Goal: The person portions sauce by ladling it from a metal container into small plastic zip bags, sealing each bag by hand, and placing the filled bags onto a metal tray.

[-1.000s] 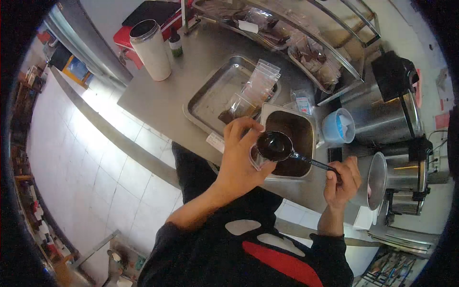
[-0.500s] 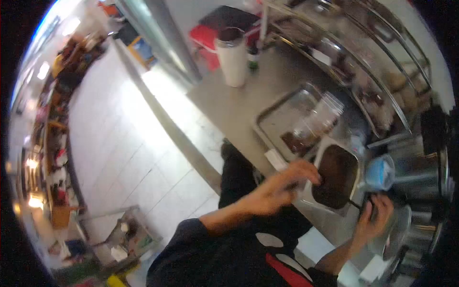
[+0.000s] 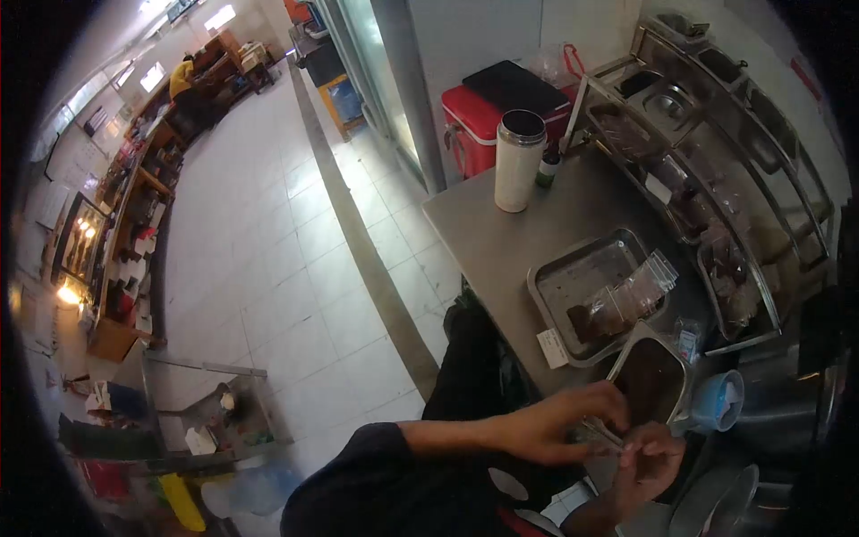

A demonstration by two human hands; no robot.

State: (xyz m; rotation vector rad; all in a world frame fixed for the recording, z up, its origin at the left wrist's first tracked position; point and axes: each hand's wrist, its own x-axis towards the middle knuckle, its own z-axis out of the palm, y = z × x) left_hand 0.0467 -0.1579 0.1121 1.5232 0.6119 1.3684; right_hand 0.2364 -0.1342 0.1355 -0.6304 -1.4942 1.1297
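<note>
My left hand point(image 3: 577, 425) and my right hand point(image 3: 649, 461) meet in front of the metal pan, fingers pinched on a small, shiny, clear-looking piece point(image 3: 601, 433) that I cannot make out. Just beyond them, the pan point(image 3: 667, 340) holds a dark brown mass point(image 3: 646, 371), partly covered by my left hand. A shallow metal tray point(image 3: 586, 279) lies behind the pan. Inside it are clear plastic bags point(image 3: 640, 288), with something brown at their near end. To the right of the pan stands a blue tub point(image 3: 718, 401) with something white in it.
A white thermos point(image 3: 519, 170) and a dark bottle point(image 3: 548, 168) stand at the steel table's point(image 3: 479, 224) far end, before a red cooler point(image 3: 470, 125). A metal rack point(image 3: 693, 161) with pans lines the right side. Tiled floor point(image 3: 277, 251) stretches left; a person in yellow point(image 3: 182, 85) is far off.
My hands have come together over the pan's near edge; before, the left was at its left side and the right apart near the blue tub. The view has shifted and sharpened.
</note>
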